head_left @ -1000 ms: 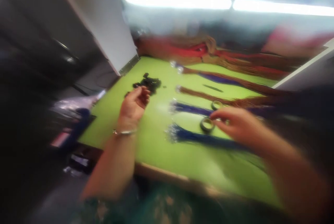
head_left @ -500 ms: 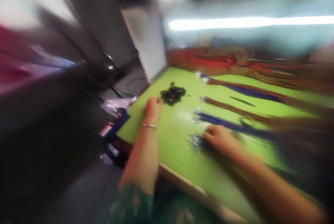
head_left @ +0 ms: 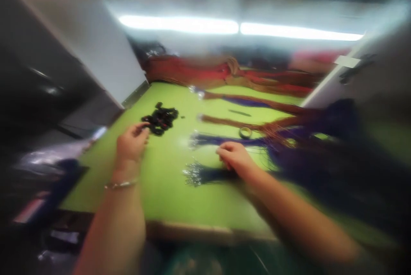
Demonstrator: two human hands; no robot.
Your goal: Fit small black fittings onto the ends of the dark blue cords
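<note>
Fingers of the left hand (head_left: pixel 132 140) curl beside black parts (head_left: pixel 162 119) near the desk's (head_left: pixel 167 202) left edge; the right (head_left: pixel 234 157) hovers by blue wires (head_left: pixel 213 175), both grips unclear.

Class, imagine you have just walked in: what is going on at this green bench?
A person works with bare hands at a green table. The left hand is at the near edge of a pile of small black parts; blur hides whether it grips one. The right hand is over the dark blue wire bundle, fingers curled, its hold unclear. A roll of tape lies beyond that hand, and red and brown wires lie along the back.
</note>
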